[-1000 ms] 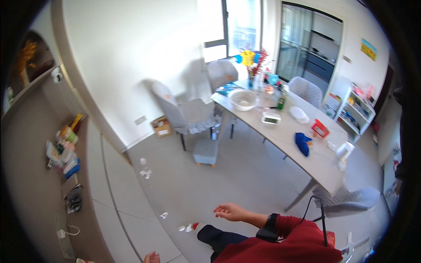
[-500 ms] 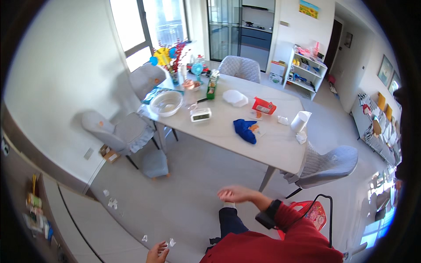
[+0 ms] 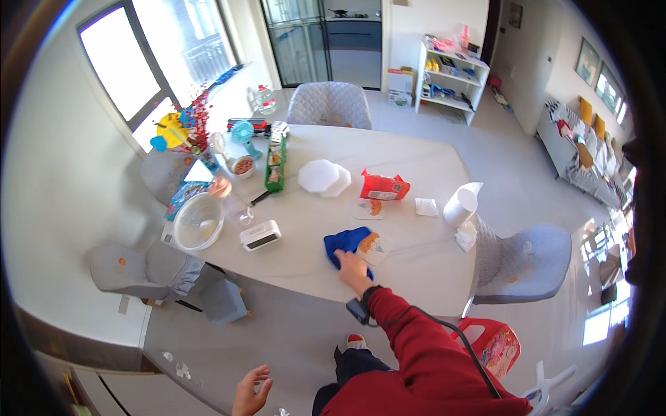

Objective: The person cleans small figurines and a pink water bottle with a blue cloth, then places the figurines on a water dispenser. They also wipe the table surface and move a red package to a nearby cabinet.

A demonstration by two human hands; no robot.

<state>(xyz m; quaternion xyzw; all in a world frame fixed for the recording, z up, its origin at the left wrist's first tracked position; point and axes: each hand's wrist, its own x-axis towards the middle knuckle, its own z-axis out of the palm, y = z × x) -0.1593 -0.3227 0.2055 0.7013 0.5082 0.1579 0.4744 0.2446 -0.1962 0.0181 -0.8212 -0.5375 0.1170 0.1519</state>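
A crumpled blue cloth (image 3: 343, 240) lies near the front of the pale table (image 3: 423, 263). My right hand (image 3: 352, 270) reaches over its near part, fingers bent into the fabric; the fingertips are partly hidden. Against the cloth's right side rests a whitish card with an orange-and-blue picture (image 3: 373, 247). Behind it are a similar card (image 3: 368, 208) and a red packet (image 3: 385, 186). My left hand (image 3: 252, 390) hangs low in front of the table, holding nothing, its fingers loosely curved and apart.
Left on the table stand a white basin (image 3: 199, 220), a digital clock (image 3: 261, 236), a bottle with a pinkish top (image 3: 234, 202) and a green box (image 3: 275, 166). White octagonal sheets (image 3: 324, 178) lie mid-table. A paper roll (image 3: 460, 207) stands right, near a grey chair (image 3: 524, 263) and red stool (image 3: 491, 343).
I have come closer to the table. My right hand has moved forward from above the floor onto the blue cloth. My left hand stays low, its fingers still apart.
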